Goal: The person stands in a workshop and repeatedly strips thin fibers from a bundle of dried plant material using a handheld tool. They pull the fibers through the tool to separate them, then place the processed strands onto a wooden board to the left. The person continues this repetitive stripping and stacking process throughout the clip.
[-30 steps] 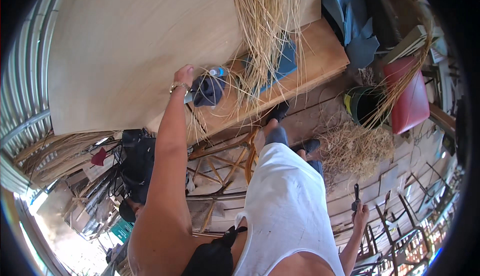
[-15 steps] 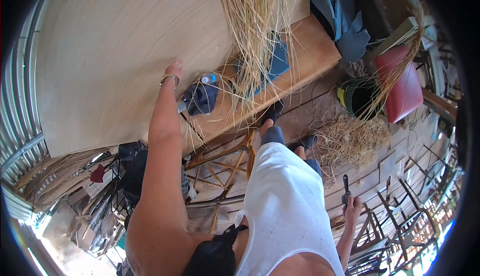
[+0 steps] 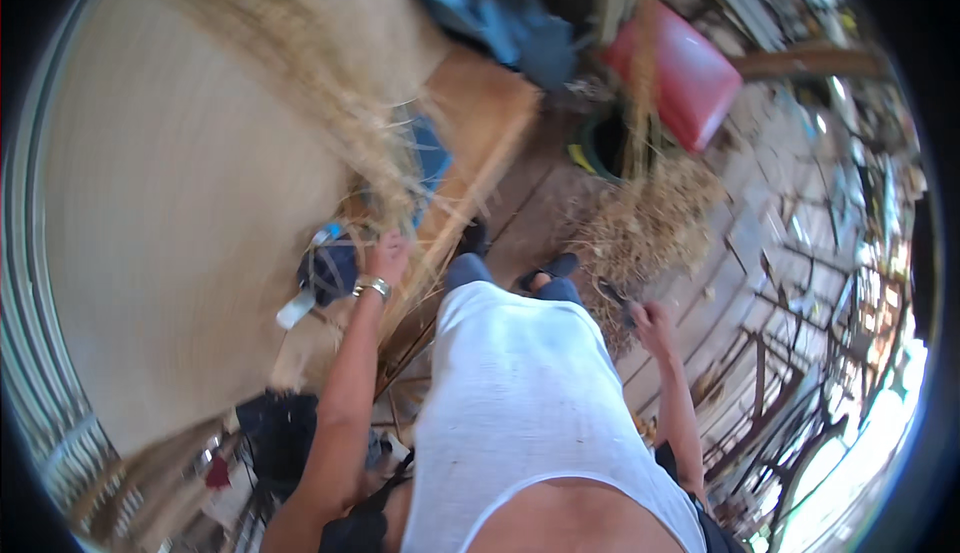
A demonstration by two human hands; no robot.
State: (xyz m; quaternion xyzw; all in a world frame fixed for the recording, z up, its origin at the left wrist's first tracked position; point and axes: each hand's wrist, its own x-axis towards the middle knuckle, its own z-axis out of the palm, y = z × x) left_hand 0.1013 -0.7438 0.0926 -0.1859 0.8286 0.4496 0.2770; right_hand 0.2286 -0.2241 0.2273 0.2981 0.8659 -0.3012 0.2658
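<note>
At the edge of the wooden bench (image 3: 488, 103), the left hand (image 3: 389, 257) is showing beside the lower ends of the pale strands (image 3: 335, 108), too blurred for me to tell whether its fingers are closing on any. Those strands are lying across the broad board (image 3: 175, 203) and spilling benchward, probably so their ends are sitting within reach. Out over the floor, the right hand (image 3: 655, 329) is gripping a dark tool (image 3: 627, 313), perhaps for keeping it clear of the strands.
</note>
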